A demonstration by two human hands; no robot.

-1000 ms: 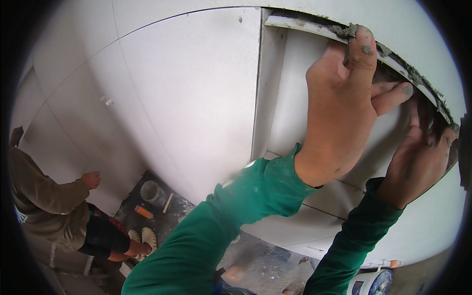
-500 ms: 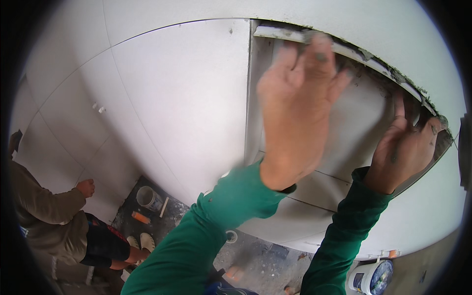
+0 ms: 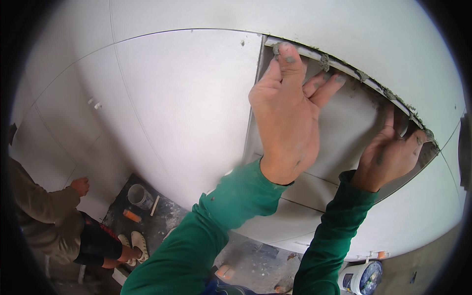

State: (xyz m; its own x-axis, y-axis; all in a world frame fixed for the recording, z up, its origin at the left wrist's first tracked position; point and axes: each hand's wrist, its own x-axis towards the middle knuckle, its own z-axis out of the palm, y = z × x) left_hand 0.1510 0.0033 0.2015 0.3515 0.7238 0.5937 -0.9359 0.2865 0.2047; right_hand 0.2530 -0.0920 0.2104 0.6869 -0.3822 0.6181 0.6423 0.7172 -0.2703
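Observation:
A narrow white tile strip (image 3: 345, 69) lies along the top edge of a rectangular wall niche (image 3: 339, 118). Grey mortar (image 3: 324, 62) clings in lumps along its edge. My left hand (image 3: 287, 115) pinches the strip's left end, thumb on the front by a lump of mortar and some fingers beneath. Close to the niche's right corner, my right hand (image 3: 391, 156) grips the other end, its thumb against the front edge and its fingers reaching up inside. Mortar smears both hands. The strip's back side is hidden.
Large white tiles (image 3: 191, 98) surround the niche. A person (image 3: 49, 211) stands at the left. On the floor are a bucket (image 3: 140, 196), an orange-handled tool (image 3: 132, 215) and a stick (image 3: 155, 205). Another white bucket (image 3: 361, 278) stands at lower right.
My left hand has moved left along the strip to its end and is now steady. The strip's left end sits closer to the niche's top edge. My right hand keeps its grip.

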